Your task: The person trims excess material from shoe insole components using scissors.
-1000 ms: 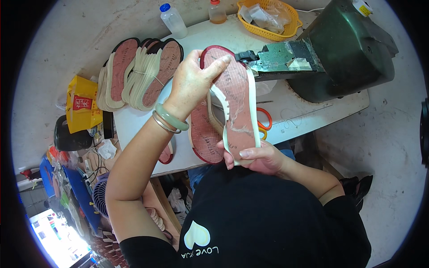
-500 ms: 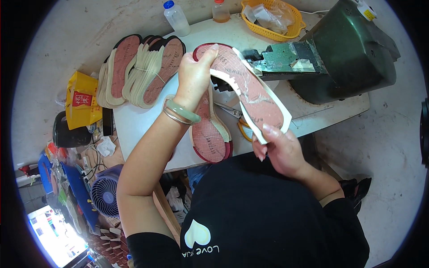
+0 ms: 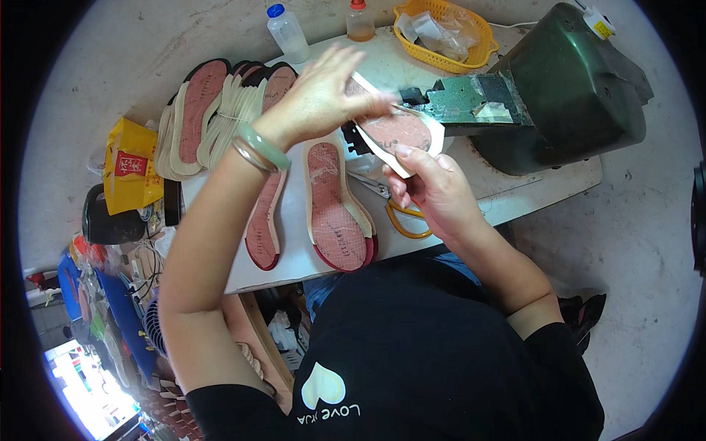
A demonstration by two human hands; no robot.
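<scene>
While the right hand (image 3: 434, 187) grips a sole (image 3: 393, 131), the left hand (image 3: 320, 95) lies flat, open on it. Machine (image 3: 559, 88) just beyond; more soles (image 3: 334, 206) and scissors (image 3: 404, 217) lie beneath.

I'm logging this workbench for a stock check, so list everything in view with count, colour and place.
held insole: one, reddish with a white rim, above the table by the machine's front
insoles lying flat: two, reddish and cream, table centre
stacked insoles: one pile, count unclear, reddish and cream, table's left end
machine: one, dark green, table's right end
basket: one, yellow, table's far edge
bottles: two, one clear with a blue cap, one amber with a red cap, far edge
scissors: one pair, orange handles, under the right hand
bag: one, yellow, left of the table
table: one, white
left hand: jade bangle at the wrist, fingers spread over the held insole
right hand: grips the held insole's near end
</scene>
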